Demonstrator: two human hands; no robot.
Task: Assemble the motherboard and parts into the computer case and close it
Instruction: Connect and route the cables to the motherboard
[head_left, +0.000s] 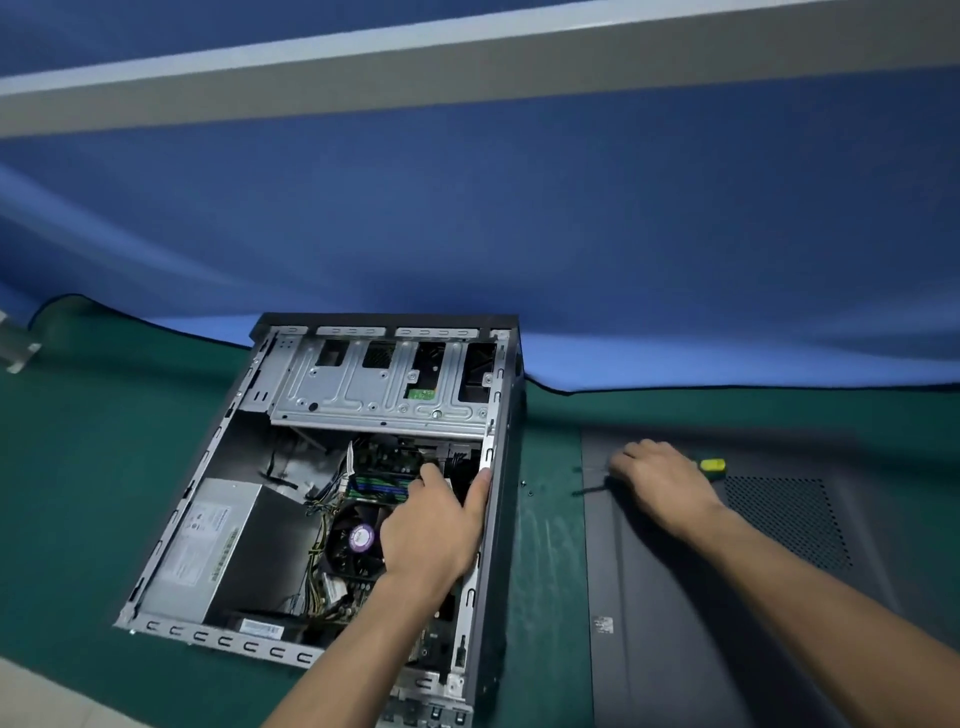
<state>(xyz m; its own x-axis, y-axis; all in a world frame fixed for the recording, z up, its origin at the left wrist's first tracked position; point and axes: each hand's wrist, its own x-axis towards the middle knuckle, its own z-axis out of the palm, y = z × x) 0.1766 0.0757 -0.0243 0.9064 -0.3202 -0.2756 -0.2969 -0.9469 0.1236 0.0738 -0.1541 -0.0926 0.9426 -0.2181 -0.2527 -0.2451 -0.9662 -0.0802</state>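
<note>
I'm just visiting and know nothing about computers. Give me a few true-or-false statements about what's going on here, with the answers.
1. The case lies open on the green mat. True.
2. The left hand holds the screwdriver. False: it reaches into the case, thumb on the edge.
3. The right hand is on the screwdriver, over the side panel. True.
4. The side panel is fitted on the case. False: it lies on the mat, right of the case.
5. Small screws lie between case and panel. True.

The open grey metal computer case (322, 467) lies flat, motherboard (363, 519) inside; its dark grey side panel (701, 597) lies flat beside it.
</note>
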